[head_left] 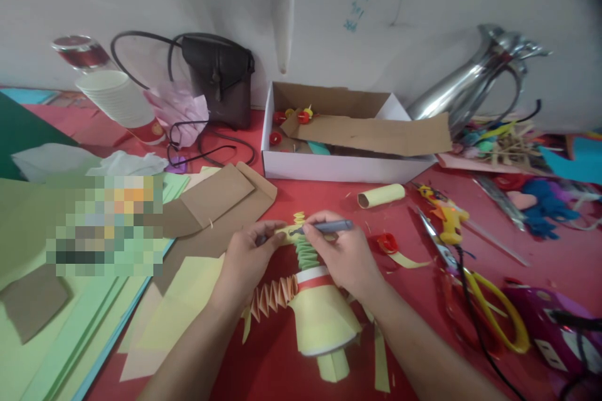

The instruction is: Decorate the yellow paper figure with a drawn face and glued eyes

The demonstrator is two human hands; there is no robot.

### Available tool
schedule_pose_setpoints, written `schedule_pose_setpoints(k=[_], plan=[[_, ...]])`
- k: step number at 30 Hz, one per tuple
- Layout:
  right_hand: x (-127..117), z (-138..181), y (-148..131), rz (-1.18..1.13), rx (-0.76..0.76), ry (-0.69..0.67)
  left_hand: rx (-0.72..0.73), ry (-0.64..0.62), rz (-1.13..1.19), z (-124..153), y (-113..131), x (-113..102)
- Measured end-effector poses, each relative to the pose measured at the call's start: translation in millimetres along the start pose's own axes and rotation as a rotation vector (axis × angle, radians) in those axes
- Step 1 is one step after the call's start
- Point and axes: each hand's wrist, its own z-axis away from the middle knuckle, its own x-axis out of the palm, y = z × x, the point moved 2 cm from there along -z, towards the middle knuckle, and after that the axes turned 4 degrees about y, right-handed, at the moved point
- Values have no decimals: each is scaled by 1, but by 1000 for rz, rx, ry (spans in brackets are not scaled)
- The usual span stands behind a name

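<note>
A paper figure lies on the red table between my hands. Its body is a pale yellow flared cup shape (324, 319) with a red and white band. A folded orange paper strip (271, 299) sticks out on its left, and a folded green paper strip (308, 255) rises from its top. My left hand (247, 260) pinches the end of a small yellow paper piece (292, 235) above the green strip. In my right hand (345, 260) is a grey-blue pen (333, 226), its tip at the yellow piece. My right fingers partly cover that piece.
A white cardboard box (348, 168) stands behind the hands. On the right lie yellow-handled scissors (505, 319), a yellow toy (449, 219) and a red tape roll (388, 243). Coloured paper sheets (183, 301) spread on the left. A yellow paper tube (383, 195) lies before the box.
</note>
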Motion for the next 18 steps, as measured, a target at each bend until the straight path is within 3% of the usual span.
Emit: schedule_pose_setpoints(k=[18], plan=[[1, -1, 2, 47, -5, -15, 31, -16, -39, -1, -2, -1]])
